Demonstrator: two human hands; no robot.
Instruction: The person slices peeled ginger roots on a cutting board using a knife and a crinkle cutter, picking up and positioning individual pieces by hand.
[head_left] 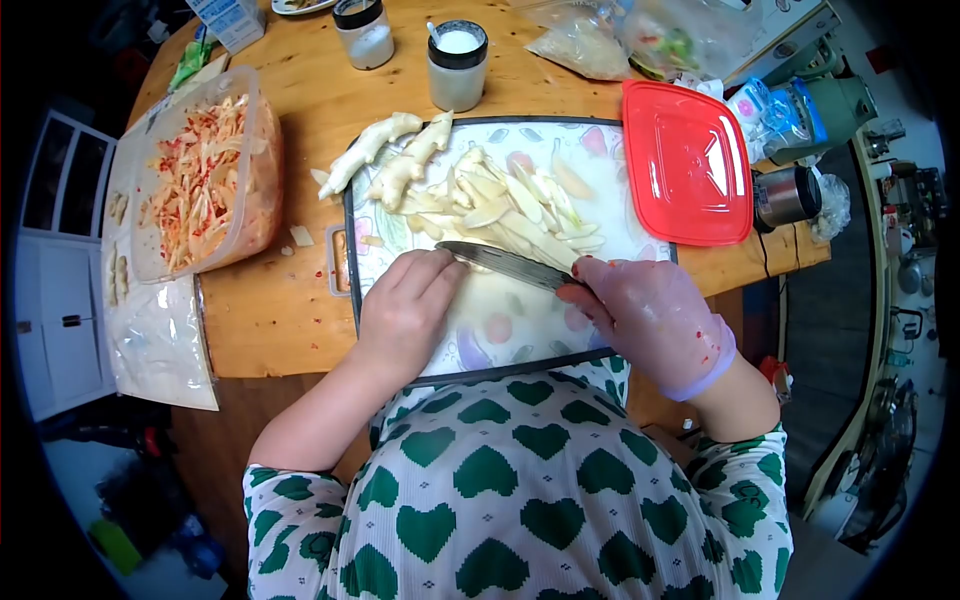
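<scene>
A dark-bladed knife (510,266) lies across the lower part of a pile of pale slices (505,200) on a patterned cutting board (480,345). My right hand (655,315), in a thin purple glove spotted with red, is closed round its handle. Bare and with its fingers bent together, my left hand (408,305) rests on the board by the blade's tip; what is under the fingertips is hidden. Two whole ginger-like roots (372,150) sit at the board's upper left corner.
A clear tub (262,185) of red-seasoned shreds stands at the left. At the board's right edge lies a red lid (688,165). Two jars (457,80) of white grains stand behind the board. Plastic bags (690,35) and a metal cup (788,197) are at the right.
</scene>
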